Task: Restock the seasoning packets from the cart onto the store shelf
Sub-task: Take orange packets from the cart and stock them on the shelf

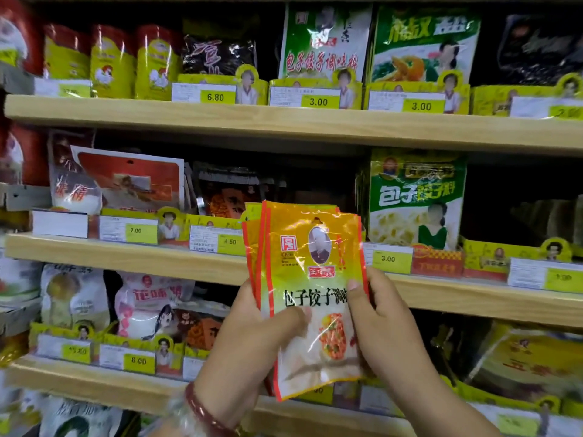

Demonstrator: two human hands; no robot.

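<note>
I hold a small stack of orange-and-yellow seasoning packets upright in front of the middle shelf. My left hand grips the stack from the left, thumb across the front packet. My right hand pinches the right edge of the front packet with thumb on its face. Directly behind the packets, the middle shelf has a dark gap between a dark-red packet row and green packets. The cart is out of view.
Three wooden shelves carry seasoning bags behind yellow cardboard trays with price tags. Yellow chicken-powder pouches stand at the top left. White bags sit on the lower shelf left of my hands. A bracelet is on my left wrist.
</note>
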